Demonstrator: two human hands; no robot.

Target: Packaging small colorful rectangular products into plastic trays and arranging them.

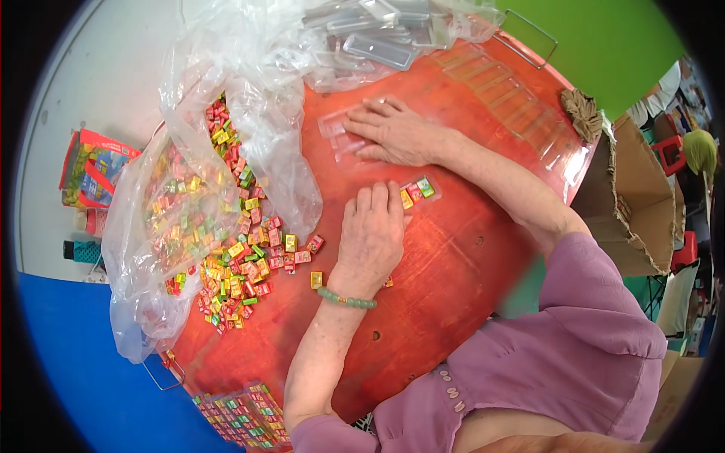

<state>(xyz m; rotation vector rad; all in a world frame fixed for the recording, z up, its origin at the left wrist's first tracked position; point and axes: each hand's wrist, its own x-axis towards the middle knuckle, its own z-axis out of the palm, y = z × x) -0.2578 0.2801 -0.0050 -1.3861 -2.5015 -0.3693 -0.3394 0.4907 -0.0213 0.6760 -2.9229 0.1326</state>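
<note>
My left hand (371, 238), with a green bead bracelet at the wrist, has its fingers together and bent down over one end of a narrow clear tray (433, 195). Small yellow, red and green boxes (415, 191) sit in a row in that tray; my fingers hide the rest of it. Farther back, my right hand (400, 134) lies palm down with its fingers spread across clear plastic trays (332, 130) on the red table. One yellow box (316, 280) lies beside my left wrist, and part of another shows at its right.
Left of my hands, a heap of small coloured boxes (238, 275) spills from a clear plastic bag (136, 249). Stacked clear cases (377, 49) stand at the back. Empty trays (506, 98) lie at the far right; filled ones (245, 415) at the near left. A cardboard box (642, 196) stands right.
</note>
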